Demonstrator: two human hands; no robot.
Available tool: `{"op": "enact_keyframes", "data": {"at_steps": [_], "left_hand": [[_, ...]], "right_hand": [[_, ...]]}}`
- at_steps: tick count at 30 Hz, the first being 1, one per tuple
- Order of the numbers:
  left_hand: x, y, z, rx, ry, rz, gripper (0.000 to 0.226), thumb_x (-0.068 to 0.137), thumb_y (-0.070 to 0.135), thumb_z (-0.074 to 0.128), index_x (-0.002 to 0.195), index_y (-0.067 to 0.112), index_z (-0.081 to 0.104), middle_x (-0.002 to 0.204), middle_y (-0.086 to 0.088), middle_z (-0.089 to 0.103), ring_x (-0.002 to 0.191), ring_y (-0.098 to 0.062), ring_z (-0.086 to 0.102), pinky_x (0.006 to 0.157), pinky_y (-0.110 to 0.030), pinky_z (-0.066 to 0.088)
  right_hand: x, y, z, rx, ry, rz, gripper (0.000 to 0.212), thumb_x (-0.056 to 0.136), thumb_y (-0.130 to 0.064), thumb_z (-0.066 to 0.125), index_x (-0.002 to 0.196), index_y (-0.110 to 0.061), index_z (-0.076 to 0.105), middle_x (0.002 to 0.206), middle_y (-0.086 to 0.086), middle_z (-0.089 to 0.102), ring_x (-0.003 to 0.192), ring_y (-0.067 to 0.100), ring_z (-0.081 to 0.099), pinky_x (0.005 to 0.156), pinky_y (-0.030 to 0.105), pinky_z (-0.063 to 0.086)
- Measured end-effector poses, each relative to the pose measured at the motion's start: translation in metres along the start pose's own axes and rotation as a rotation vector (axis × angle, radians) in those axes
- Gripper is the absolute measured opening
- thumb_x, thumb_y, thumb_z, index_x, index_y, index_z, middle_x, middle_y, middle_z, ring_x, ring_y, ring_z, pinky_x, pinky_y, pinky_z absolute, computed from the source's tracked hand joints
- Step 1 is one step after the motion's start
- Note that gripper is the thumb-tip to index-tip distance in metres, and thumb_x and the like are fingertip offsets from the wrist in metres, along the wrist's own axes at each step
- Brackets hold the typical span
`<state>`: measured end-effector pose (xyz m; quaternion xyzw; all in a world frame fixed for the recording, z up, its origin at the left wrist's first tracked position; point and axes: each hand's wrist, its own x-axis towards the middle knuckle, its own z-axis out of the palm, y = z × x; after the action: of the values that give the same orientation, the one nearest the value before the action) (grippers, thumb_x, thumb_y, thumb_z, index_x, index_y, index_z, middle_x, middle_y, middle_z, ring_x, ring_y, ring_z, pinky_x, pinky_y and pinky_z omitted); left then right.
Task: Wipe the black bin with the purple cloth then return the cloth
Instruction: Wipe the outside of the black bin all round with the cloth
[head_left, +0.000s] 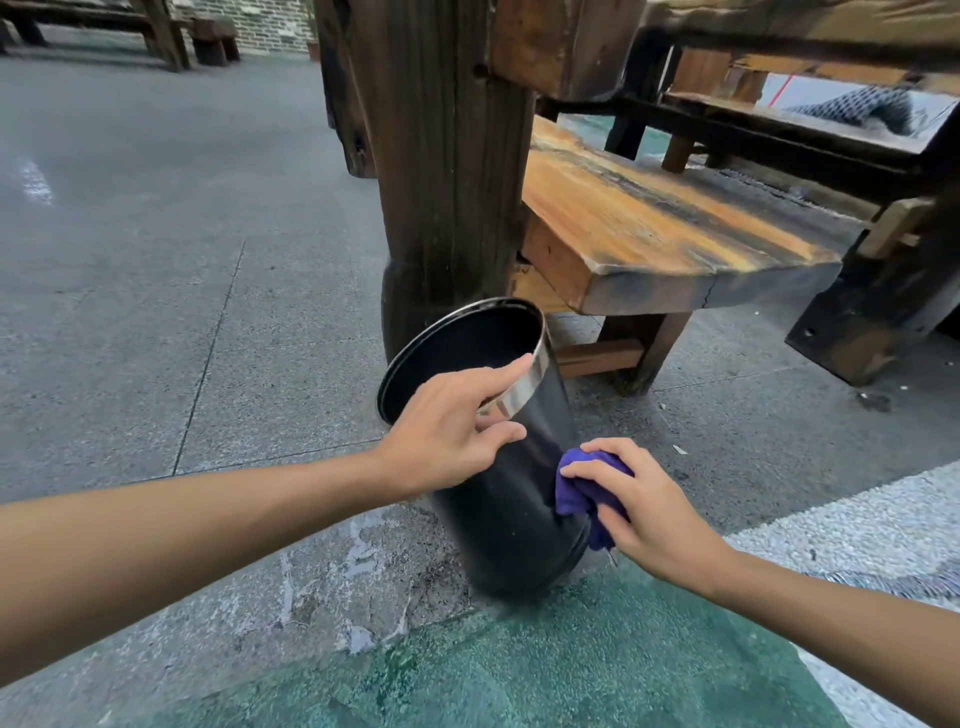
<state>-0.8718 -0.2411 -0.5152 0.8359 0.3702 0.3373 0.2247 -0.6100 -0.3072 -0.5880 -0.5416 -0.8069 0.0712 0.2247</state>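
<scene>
- The black bin stands tilted on the floor between the two hands, its open mouth leaning up and away toward the left hand's side, its base near the right wrist.
- The left hand pinches the bin's silver rim band: the forefinger lies stretched over the rim's edge, the thumb presses the outer wall just below the band.
- The right hand grips the bunched purple cloth, fingers curled over it, and holds it pressed against the bin's lower side wall.
- Beyond the left hand's fingertips a dark wooden post rises just behind the bin's mouth.
- Beyond the right hand sits a low wooden bench with an orange-streaked top, apart from the bin.
- Under both forearms the floor turns to a green painted patch; beside the right forearm runs a pale pebbled strip.
</scene>
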Motion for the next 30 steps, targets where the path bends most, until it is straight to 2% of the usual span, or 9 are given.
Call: {"op": "enact_keyframes", "data": {"at_steps": [7, 9, 10, 11, 14, 16, 22, 27, 30], "left_hand": [[0.006, 0.024, -0.029, 0.143, -0.098, -0.112, 0.058, 0.082, 0.022, 0.081, 0.137, 0.033, 0.065, 0.060, -0.003, 0.061, 0.059, -0.002, 0.048, 0.080, -0.028, 0.055], [0.006, 0.027, -0.043, 0.164, -0.098, -0.144, 0.056, 0.081, 0.024, 0.082, 0.135, 0.032, 0.067, 0.058, -0.003, 0.051, 0.071, 0.003, 0.064, 0.065, -0.006, 0.046], [0.006, 0.027, -0.050, 0.170, -0.084, -0.156, 0.055, 0.080, 0.025, 0.083, 0.133, 0.030, 0.069, 0.080, 0.001, 0.069, 0.090, 0.013, 0.060, 0.060, -0.001, 0.041], [0.007, 0.026, -0.057, 0.176, -0.071, -0.176, 0.054, 0.079, 0.026, 0.084, 0.132, 0.028, 0.070, 0.101, 0.017, 0.051, 0.099, 0.024, 0.037, 0.057, 0.003, 0.037], [0.012, 0.020, -0.070, 0.171, -0.051, -0.279, 0.047, 0.077, 0.027, 0.087, 0.123, 0.023, 0.077, 0.083, 0.031, 0.051, 0.083, 0.030, 0.048, 0.050, 0.004, 0.034], [0.017, 0.015, -0.078, 0.186, -0.029, -0.352, 0.042, 0.076, 0.030, 0.089, 0.116, 0.022, 0.080, 0.077, 0.016, 0.069, 0.062, 0.017, 0.060, 0.050, 0.004, 0.035], [0.017, -0.006, -0.107, 0.387, -0.094, -0.220, 0.041, 0.096, 0.046, 0.063, 0.133, 0.028, 0.069, 0.136, 0.009, 0.069, 0.128, -0.012, 0.062, 0.103, -0.027, 0.047], [0.003, -0.035, -0.117, 0.452, -0.197, -0.168, 0.066, 0.094, 0.065, 0.027, 0.145, 0.033, 0.056, 0.128, 0.013, 0.064, 0.119, -0.011, 0.050, 0.110, -0.042, 0.041], [0.008, -0.050, -0.129, 0.311, -0.236, -0.153, 0.059, 0.099, 0.056, 0.034, 0.149, 0.032, 0.052, 0.161, 0.008, 0.039, 0.147, -0.008, 0.035, 0.125, -0.035, 0.024]], "right_hand": [[0.008, -0.021, -0.011, 0.093, 0.068, -0.024, 0.062, 0.079, 0.003, 0.059, 0.127, -0.037, 0.058, 0.134, -0.009, 0.046, 0.122, 0.020, 0.051, 0.105, 0.037, 0.044], [0.014, -0.027, -0.013, 0.127, 0.093, -0.033, 0.061, 0.079, 0.004, 0.060, 0.127, -0.034, 0.061, 0.132, -0.009, 0.046, 0.123, 0.019, 0.052, 0.106, 0.037, 0.044], [0.017, -0.030, -0.014, 0.142, 0.104, -0.037, 0.060, 0.079, 0.004, 0.061, 0.126, -0.032, 0.062, 0.132, -0.009, 0.047, 0.123, 0.017, 0.053, 0.106, 0.036, 0.044], [0.021, -0.034, -0.015, 0.155, 0.118, -0.045, 0.059, 0.079, 0.004, 0.062, 0.126, -0.031, 0.063, 0.130, -0.010, 0.048, 0.123, 0.015, 0.053, 0.105, 0.034, 0.044], [0.033, -0.045, -0.018, 0.197, 0.175, -0.064, 0.055, 0.077, 0.005, 0.065, 0.122, -0.027, 0.066, 0.125, -0.008, 0.053, 0.120, 0.008, 0.056, 0.104, 0.025, 0.043], [0.044, -0.055, -0.019, 0.257, 0.232, -0.051, 0.055, 0.076, 0.007, 0.066, 0.121, -0.023, 0.068, 0.122, -0.006, 0.059, 0.118, 0.006, 0.057, 0.104, 0.018, 0.040], [0.081, -0.083, -0.021, 0.469, 0.276, 0.170, 0.051, 0.081, -0.010, 0.072, 0.125, -0.033, 0.060, 0.115, -0.018, 0.068, 0.105, -0.003, 0.062, 0.090, 0.010, 0.044], [0.119, -0.094, -0.024, 0.471, 0.253, 0.228, 0.037, 0.085, -0.024, 0.074, 0.121, -0.032, 0.069, 0.114, -0.018, 0.071, 0.106, 0.004, 0.064, 0.097, 0.022, 0.047], [0.141, -0.099, -0.013, 0.513, 0.181, 0.291, 0.033, 0.090, -0.026, 0.071, 0.123, -0.030, 0.071, 0.120, -0.013, 0.071, 0.115, 0.009, 0.062, 0.106, 0.029, 0.045]]}}
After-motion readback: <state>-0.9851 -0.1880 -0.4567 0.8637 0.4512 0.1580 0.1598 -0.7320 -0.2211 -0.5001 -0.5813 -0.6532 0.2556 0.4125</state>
